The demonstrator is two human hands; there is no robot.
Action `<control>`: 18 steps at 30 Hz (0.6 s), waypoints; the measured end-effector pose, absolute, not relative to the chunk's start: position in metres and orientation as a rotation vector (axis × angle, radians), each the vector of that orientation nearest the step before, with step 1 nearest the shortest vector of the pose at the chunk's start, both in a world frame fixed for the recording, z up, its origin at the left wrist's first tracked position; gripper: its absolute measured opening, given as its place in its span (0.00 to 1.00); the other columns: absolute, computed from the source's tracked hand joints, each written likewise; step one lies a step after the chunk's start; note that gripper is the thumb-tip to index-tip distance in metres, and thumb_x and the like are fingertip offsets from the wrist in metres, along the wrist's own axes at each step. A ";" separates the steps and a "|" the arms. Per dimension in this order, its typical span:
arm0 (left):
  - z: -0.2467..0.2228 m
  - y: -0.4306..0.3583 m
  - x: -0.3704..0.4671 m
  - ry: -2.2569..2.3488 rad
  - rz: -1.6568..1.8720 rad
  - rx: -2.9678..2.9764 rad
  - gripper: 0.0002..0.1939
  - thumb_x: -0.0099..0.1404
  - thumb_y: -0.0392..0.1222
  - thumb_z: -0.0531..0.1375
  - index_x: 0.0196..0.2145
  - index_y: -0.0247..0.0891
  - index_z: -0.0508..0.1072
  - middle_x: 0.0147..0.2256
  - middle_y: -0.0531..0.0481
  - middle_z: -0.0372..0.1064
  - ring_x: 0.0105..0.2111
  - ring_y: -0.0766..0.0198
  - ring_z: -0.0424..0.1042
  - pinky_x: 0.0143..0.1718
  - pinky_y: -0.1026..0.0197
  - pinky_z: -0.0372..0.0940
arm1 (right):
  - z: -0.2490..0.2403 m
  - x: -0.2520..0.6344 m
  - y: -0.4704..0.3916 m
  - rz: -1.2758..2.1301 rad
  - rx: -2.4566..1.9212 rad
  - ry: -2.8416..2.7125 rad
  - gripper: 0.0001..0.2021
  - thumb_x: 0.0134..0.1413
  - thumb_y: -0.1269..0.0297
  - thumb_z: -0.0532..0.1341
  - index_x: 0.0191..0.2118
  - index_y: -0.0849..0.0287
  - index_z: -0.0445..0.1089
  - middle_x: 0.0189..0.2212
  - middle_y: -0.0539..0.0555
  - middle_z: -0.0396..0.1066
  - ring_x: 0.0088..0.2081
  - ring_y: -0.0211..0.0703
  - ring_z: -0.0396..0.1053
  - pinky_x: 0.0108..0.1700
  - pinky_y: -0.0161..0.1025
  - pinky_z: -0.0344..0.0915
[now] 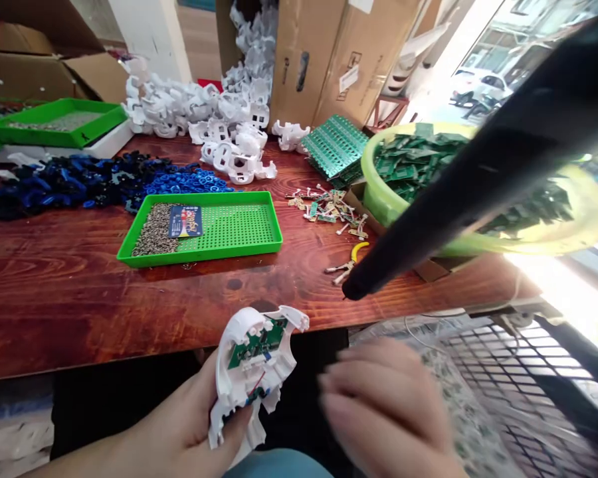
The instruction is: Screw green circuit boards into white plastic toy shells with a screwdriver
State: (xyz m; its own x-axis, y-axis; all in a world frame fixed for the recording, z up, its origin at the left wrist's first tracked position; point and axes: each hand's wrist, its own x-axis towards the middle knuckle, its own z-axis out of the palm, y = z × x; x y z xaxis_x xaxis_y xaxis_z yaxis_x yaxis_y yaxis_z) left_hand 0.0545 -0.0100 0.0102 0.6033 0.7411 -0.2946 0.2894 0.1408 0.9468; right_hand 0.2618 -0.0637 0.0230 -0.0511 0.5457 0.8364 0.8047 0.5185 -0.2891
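Note:
My left hand (199, 415) grips a white plastic housing (226, 378), tilted above my lap just off the table's front edge. Inside the housing sits a green circuit board (259, 342), with a thin red wire and a small blue and black part lower down. To the right of the housing, apart from it, is my right hand (383, 398). Motion smears its bent fingers, so I cannot tell whether they hold anything. A thick black tapered rod (458, 172) with a thin tip slants down from the upper right, very near the camera; its kind is unclear.
A green tray (252, 252) holds small screws (154, 229) and a printed card (185, 221). Behind lie blue and black parts (80, 182) and piled white housings (179, 103). Yellow-handled pliers (359, 251), small wired boards (331, 206) and a yellow basin (376, 192) of circuit boards are rightward.

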 end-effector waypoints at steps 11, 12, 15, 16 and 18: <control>0.001 -0.025 0.099 0.646 0.317 1.495 0.31 0.66 0.38 0.54 0.63 0.51 0.48 0.59 0.48 0.61 0.56 0.54 0.63 0.60 0.51 0.55 | 0.015 0.286 -0.091 -0.524 -1.127 -1.981 0.07 0.56 0.70 0.57 0.35 0.59 0.74 0.34 0.49 0.77 0.40 0.39 0.72 0.42 0.38 0.67; 0.000 -0.025 0.102 0.632 0.326 1.526 0.31 0.66 0.37 0.54 0.63 0.52 0.48 0.59 0.49 0.61 0.56 0.55 0.64 0.60 0.51 0.56 | 0.012 0.287 -0.096 -0.521 -1.156 -1.978 0.09 0.58 0.69 0.56 0.36 0.60 0.74 0.36 0.49 0.77 0.42 0.39 0.72 0.42 0.38 0.67; -0.001 -0.026 0.111 0.545 0.387 1.700 0.36 0.64 0.31 0.54 0.63 0.55 0.45 0.59 0.50 0.61 0.55 0.56 0.66 0.58 0.53 0.58 | 0.004 0.291 -0.103 -0.516 -1.169 -1.953 0.08 0.57 0.69 0.56 0.34 0.61 0.73 0.39 0.51 0.77 0.43 0.40 0.72 0.40 0.38 0.68; -0.002 -0.027 0.114 0.508 0.403 1.760 0.37 0.63 0.30 0.54 0.63 0.56 0.44 0.58 0.50 0.62 0.54 0.56 0.66 0.57 0.54 0.60 | 0.002 0.293 -0.103 -0.524 -1.163 -1.936 0.07 0.56 0.70 0.57 0.33 0.60 0.73 0.39 0.51 0.77 0.41 0.40 0.72 0.38 0.38 0.67; -0.003 -0.027 0.120 0.459 0.411 1.852 0.39 0.62 0.28 0.54 0.63 0.55 0.43 0.57 0.50 0.64 0.53 0.57 0.68 0.56 0.56 0.62 | -0.002 0.297 -0.104 -0.522 -1.182 -1.876 0.05 0.53 0.71 0.60 0.30 0.60 0.73 0.39 0.52 0.77 0.39 0.40 0.72 0.34 0.38 0.67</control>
State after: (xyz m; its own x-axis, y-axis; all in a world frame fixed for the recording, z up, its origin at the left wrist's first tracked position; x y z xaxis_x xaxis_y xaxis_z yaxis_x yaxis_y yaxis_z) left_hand 0.1202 -0.0268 -0.0029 0.8633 0.5016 0.0562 0.1103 -0.2960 0.9488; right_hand 0.2972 -0.1040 -0.0017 -0.2055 0.5311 0.8220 0.8792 0.4692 -0.0834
